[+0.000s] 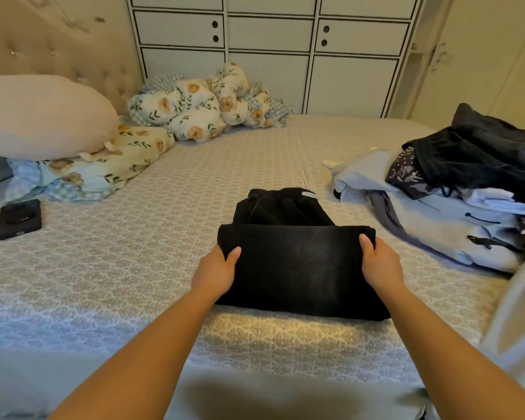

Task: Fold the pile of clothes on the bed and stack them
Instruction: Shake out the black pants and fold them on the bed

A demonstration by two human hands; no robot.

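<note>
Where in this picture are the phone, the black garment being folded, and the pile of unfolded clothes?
phone (19,219): head view, middle of its dark case.
black garment (297,268): head view, centre of the folded top layer between the hands.
pile of clothes (455,204): head view, the light grey piece low in the heap.

Two bare forearms reach in from the lower edge of the view, with no sleeves, watch, bracelet or rings visible on them. The left hand (215,269) and right hand (379,263) are uncovered, without gloves; each thumb shows a short, plain, unpainted nail.
</note>
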